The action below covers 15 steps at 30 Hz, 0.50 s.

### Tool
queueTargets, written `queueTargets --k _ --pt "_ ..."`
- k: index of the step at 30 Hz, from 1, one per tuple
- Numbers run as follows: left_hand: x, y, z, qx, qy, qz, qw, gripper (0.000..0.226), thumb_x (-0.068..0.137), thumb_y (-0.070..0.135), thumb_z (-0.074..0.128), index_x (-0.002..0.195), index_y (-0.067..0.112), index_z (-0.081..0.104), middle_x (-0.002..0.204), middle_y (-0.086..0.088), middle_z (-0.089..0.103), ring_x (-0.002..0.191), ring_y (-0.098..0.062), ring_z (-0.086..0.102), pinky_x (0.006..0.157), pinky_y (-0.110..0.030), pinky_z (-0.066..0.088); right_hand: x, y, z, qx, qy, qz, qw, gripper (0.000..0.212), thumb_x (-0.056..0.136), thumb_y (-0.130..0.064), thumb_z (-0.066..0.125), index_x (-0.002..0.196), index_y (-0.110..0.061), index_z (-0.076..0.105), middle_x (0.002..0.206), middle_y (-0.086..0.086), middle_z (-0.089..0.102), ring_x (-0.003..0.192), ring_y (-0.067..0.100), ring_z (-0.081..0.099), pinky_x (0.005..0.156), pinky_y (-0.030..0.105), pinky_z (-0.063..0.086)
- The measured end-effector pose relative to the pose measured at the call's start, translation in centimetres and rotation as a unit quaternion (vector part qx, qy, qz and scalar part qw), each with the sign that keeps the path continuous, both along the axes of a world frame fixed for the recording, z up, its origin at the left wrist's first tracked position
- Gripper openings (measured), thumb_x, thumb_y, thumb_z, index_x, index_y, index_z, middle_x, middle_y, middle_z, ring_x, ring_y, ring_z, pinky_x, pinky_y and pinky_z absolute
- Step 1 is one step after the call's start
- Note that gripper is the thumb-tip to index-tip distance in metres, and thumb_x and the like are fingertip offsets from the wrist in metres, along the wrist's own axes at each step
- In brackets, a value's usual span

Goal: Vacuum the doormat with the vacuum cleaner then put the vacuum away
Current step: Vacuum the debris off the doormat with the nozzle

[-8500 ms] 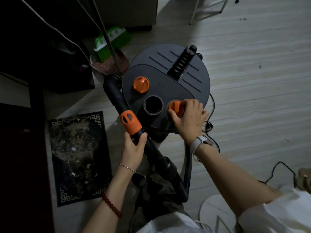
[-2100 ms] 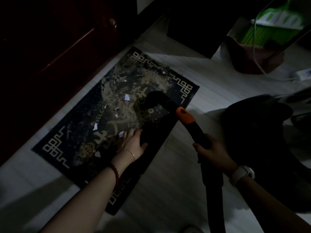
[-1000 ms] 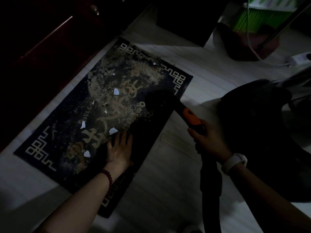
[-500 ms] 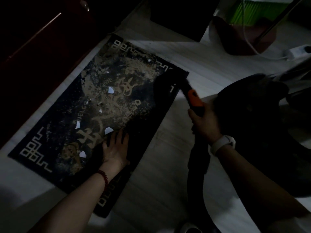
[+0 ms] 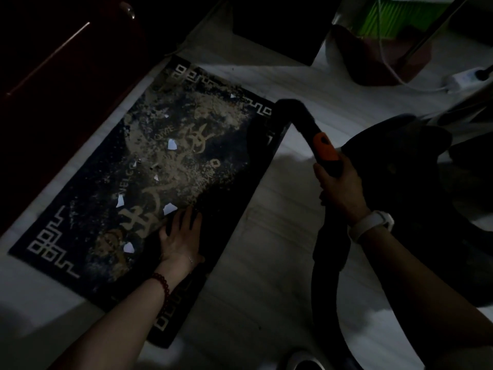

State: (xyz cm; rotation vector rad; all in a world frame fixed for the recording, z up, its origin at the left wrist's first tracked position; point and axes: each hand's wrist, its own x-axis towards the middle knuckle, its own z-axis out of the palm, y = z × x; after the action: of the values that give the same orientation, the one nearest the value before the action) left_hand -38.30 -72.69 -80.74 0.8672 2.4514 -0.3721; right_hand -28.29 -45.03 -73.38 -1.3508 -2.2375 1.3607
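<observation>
The dark doormat [image 5: 112, 198] with a pale key-pattern border lies diagonally on the light floor, covered in sandy dirt and several white paper scraps [image 5: 172, 144]. My left hand [image 5: 181, 236] presses flat on the mat near its right edge, fingers spread. My right hand [image 5: 340, 188] grips the black vacuum hose just below its orange collar [image 5: 325, 149]. The black nozzle [image 5: 269, 126] sits at the mat's far right corner. The vacuum body [image 5: 416, 188] is a dark round mass to the right.
A dark red cabinet [image 5: 61, 84] runs along the mat's left side. A green broom and dustpan [image 5: 384, 41] stand at the top right beside a white power strip [image 5: 464, 78] and cable. Pale floor spreads between mat and vacuum.
Over the last second the nozzle has slid from the mat's right-middle toward its far right corner, leaving a darker strip along that side. My left hand stays pressed on the mat.
</observation>
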Motion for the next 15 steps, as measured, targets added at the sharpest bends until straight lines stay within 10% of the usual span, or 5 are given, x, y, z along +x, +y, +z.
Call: queueTargets --k 8,15 --pt "-0.1 0.0 0.1 -0.002 -0.016 0.01 1.0 0.104 0.072 0.049 0.07 0.148 0.022 0.004 0.156 -0.003 0.0 0.144 -0.021 0.002 0.112 -0.04 0.021 -0.1 -0.8 -0.8 0.075 -0.088 0.018 0.993 0.039 0.086 -0.033 0.057 0.119 -0.016 0.044 0.088 0.016 0.063 0.066 0.037 0.063 0.062 0.051 0.055" --pt "-0.1 -0.2 0.7 -0.005 -0.03 0.012 0.999 0.102 0.074 0.051 0.067 0.148 0.025 0.0 0.157 0.001 -0.006 0.144 -0.018 -0.002 0.111 -0.041 0.021 3.3 -4.2 0.5 0.046 -0.125 0.08 0.988 0.042 0.087 -0.031 0.057 0.123 -0.017 0.041 0.077 0.009 0.06 0.063 0.03 0.06 0.062 0.047 0.055"
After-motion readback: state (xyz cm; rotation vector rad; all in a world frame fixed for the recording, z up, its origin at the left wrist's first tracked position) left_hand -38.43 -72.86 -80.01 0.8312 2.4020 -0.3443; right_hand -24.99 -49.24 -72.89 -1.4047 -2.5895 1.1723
